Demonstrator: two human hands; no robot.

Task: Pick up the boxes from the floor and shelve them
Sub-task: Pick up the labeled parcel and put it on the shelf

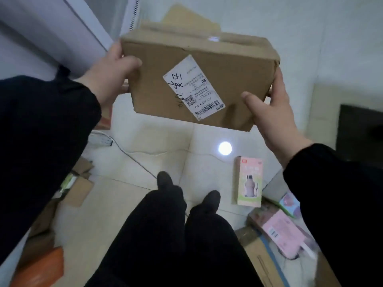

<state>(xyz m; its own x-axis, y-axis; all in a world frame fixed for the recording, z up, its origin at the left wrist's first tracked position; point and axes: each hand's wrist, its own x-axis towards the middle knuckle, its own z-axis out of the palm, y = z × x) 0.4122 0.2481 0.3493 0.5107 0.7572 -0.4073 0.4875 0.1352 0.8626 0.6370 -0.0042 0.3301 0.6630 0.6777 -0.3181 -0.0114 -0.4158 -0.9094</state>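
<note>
left hand (113,74) fingers wrapped round left end of cardboard box (199,79), thumb on top. right hand (273,112) clasps box's right end, thumb on near face. box held in air above floor (161,141), long axis running hand to hand, white label (193,89) facing up. pink carton (249,181) on floor below box, nearer right hand. shelf not in view.

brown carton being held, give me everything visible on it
The brown cardboard carton is a flat, rectangular corrugated box, creased and dented, with clear tape along its top seam. A white shipping label with barcode, QR code and black handwriting sits skewed on the facing side. It is held tilted in the air above the tiled floor, touching nothing else. The left hand grips its left edge and the right hand its right end.
</note>
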